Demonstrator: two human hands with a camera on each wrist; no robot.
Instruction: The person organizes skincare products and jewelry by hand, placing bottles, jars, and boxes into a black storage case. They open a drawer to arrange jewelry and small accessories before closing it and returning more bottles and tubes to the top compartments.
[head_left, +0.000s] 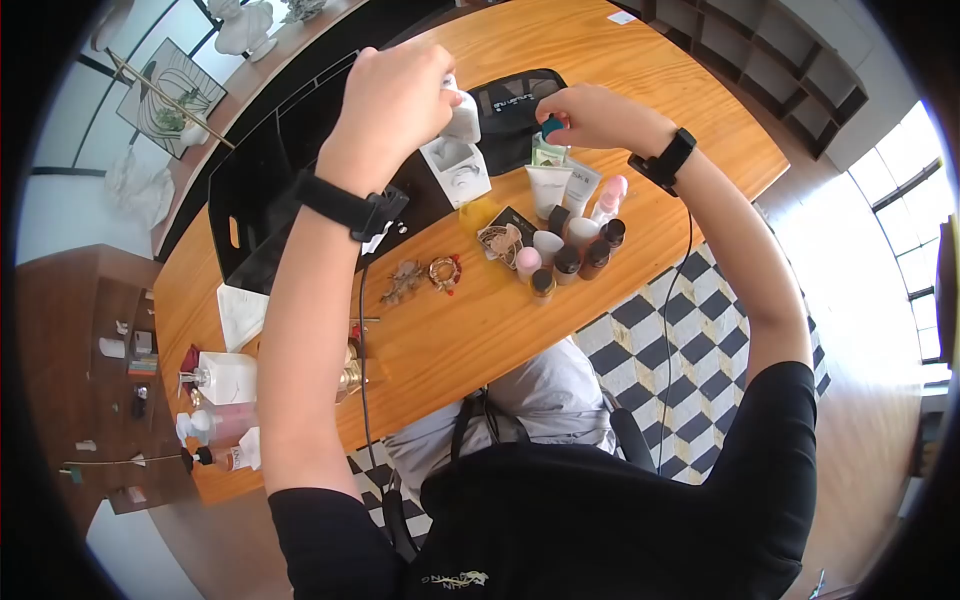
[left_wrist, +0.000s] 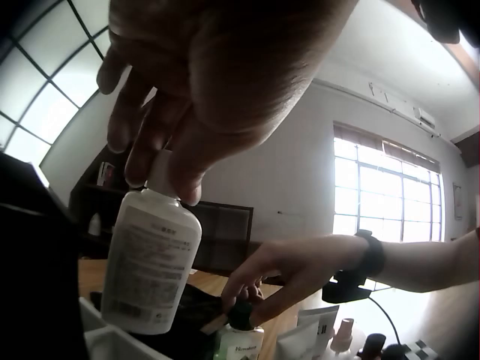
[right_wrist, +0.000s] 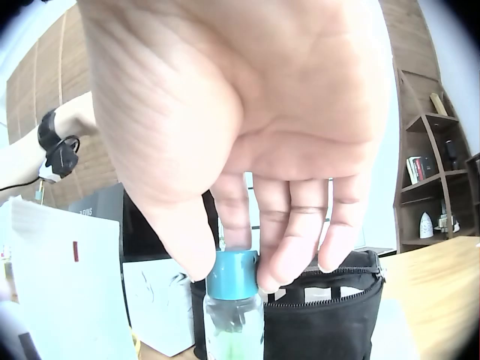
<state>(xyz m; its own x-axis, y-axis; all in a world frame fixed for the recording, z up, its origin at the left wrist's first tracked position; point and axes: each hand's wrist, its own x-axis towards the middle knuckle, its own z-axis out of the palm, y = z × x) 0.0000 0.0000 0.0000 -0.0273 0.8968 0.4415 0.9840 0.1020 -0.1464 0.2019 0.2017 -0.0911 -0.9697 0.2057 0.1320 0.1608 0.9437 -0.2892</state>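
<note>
My left hand (head_left: 390, 105) grips a white bottle (left_wrist: 154, 262) by its neck and cap. The bottle hangs upright, printed label showing in the left wrist view, over a white open box (head_left: 474, 192). My right hand (head_left: 605, 115) pinches the teal cap (right_wrist: 232, 276) of a small clear bottle (right_wrist: 234, 334) with a greenish tint low inside. That bottle stands just behind a white tube (head_left: 548, 186) and a grey tube (head_left: 581, 184). A black zip pouch (head_left: 500, 118) lies between the two hands, beyond the clear bottle.
Several small dark-capped bottles (head_left: 567, 262) and a pink-topped bottle (head_left: 608, 200) crowd the table's near right. Hair accessories (head_left: 444, 272) lie mid-table. A large black box (head_left: 270, 180) stands at the left; pump bottles (head_left: 228, 378) fill the near left corner. Wrist-camera cables hang down.
</note>
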